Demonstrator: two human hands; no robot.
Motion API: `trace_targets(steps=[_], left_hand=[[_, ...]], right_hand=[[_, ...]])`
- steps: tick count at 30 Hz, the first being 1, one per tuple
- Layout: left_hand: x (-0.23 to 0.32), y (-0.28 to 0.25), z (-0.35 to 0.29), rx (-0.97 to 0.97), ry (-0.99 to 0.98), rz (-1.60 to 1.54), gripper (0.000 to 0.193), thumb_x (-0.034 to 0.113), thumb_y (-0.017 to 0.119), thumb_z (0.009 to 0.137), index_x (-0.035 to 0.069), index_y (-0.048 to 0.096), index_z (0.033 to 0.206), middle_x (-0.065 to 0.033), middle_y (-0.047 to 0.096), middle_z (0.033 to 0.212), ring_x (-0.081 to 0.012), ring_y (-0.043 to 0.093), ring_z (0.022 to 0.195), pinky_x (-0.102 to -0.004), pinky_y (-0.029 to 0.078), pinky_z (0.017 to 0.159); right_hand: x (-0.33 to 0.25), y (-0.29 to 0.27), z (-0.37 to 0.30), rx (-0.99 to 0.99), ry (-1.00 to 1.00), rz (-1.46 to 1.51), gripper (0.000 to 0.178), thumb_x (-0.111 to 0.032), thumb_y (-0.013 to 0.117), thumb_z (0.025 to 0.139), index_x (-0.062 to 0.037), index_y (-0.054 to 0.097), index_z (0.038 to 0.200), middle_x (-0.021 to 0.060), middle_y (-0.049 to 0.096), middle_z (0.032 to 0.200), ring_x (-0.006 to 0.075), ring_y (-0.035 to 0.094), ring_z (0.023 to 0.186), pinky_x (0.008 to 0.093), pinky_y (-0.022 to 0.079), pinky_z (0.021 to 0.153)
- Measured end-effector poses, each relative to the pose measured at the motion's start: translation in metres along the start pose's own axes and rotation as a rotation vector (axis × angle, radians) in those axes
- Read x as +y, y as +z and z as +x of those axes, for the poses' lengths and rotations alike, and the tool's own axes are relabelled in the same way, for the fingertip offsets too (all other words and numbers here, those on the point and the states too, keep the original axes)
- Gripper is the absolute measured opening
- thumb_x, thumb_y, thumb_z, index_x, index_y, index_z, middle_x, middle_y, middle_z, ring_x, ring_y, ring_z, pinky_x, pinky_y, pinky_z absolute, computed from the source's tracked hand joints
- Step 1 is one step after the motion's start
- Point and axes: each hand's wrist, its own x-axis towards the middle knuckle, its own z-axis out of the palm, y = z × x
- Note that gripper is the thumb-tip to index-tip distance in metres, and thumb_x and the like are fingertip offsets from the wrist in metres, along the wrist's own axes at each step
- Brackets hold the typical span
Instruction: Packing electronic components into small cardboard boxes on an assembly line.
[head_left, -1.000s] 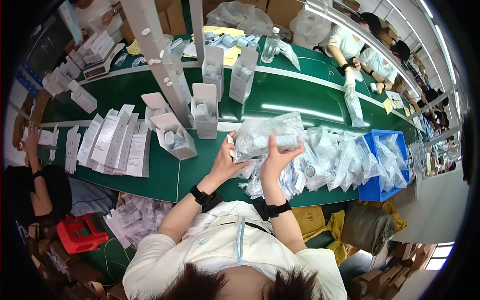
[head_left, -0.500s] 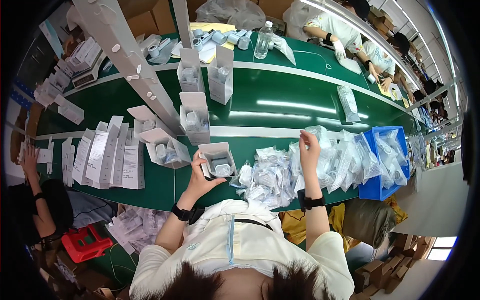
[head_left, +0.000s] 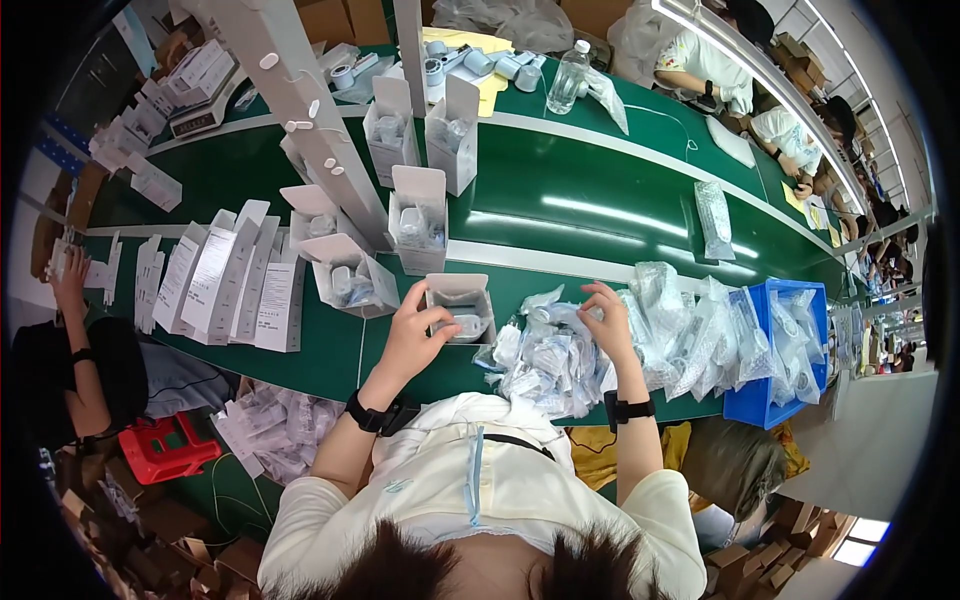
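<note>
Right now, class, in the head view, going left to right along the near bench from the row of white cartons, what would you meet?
Row of white cartons, front open carton near the grey post, open carton at the left hand, small bagged parts, bubble-wrapped pouches, blue bin.

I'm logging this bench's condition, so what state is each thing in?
Near box: open, upright, not empty
Small bags: heaped loosely
Left hand: at the near box, grip unclear
Right hand: by the small bags, seemingly empty
White boxes behind: open, not empty
Leaning cartons: standing on end
Blue bin: open, not empty
Clear bottle: upright, capped
</note>
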Motion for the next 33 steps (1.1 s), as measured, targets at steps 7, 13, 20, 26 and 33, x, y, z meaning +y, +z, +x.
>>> trace_targets(steps=[7, 13, 20, 26, 33], left_hand=[[-0.002, 0.0, 0.012, 0.093, 0.012, -0.015, 0.015, 0.007, 0.071, 0.064, 0.0, 0.061, 0.072, -0.0122, 0.056, 0.091, -0.0247, 0.054, 0.076, -0.031, 0.042, 0.066], [-0.009, 0.0, 0.02, 0.09, -0.116, -0.066, 0.013, 0.006, 0.07, 0.065, 0.0, 0.059, 0.069, -0.0046, 0.057, 0.072, -0.0124, 0.045, 0.057, -0.025, 0.036, 0.052], [-0.008, -0.005, 0.021, 0.082, -0.197, -0.069, 0.013, 0.006, 0.069, 0.067, 0.0, 0.059, 0.072, -0.0041, 0.058, 0.074, -0.011, 0.047, 0.059, -0.0239, 0.037, 0.052], [0.015, -0.031, -0.01, 0.511, 0.164, 0.124, 0.013, 0.001, 0.061, 0.072, 0.0, 0.056, 0.084, -0.0114, 0.06, 0.096, -0.026, 0.056, 0.084, -0.0327, 0.044, 0.075], [-0.101, -0.128, -0.071, 0.643, -0.209, 0.933, 0.052, 0.004, 0.059, 0.072, 0.002, 0.039, 0.12, -0.0165, 0.032, 0.132, -0.0349, 0.031, 0.12, -0.0468, 0.027, 0.097]], right_hand=[[-0.047, -0.019, 0.004, 0.2, 0.616, 1.35, 0.014, -0.003, 0.056, 0.082, -0.0015, 0.051, 0.095, 0.0069, 0.058, 0.095, 0.0124, 0.056, 0.086, 0.025, 0.048, 0.072], [-0.138, -0.028, 0.026, 0.164, 0.358, 1.127, 0.013, 0.001, 0.055, 0.081, -0.0009, 0.055, 0.094, 0.0056, 0.059, 0.093, 0.0134, 0.056, 0.082, 0.0264, 0.049, 0.069], [-0.183, 0.007, 0.054, -0.294, -0.556, 0.105, 0.023, -0.009, 0.066, 0.071, -0.0043, 0.061, 0.093, 0.0089, 0.059, 0.096, 0.0257, 0.054, 0.091, 0.0309, 0.046, 0.079], [-0.181, 0.016, 0.047, -0.022, -0.707, 0.032, 0.051, -0.022, 0.076, 0.062, -0.0065, 0.056, 0.107, 0.0126, 0.053, 0.112, 0.0277, 0.046, 0.109, 0.032, 0.038, 0.092], [-0.141, 0.08, 0.019, -0.064, -0.02, 0.653, 0.089, -0.02, 0.079, 0.057, -0.0019, 0.031, 0.129, 0.0164, 0.048, 0.117, 0.0242, 0.043, 0.115, 0.0329, 0.034, 0.096]])
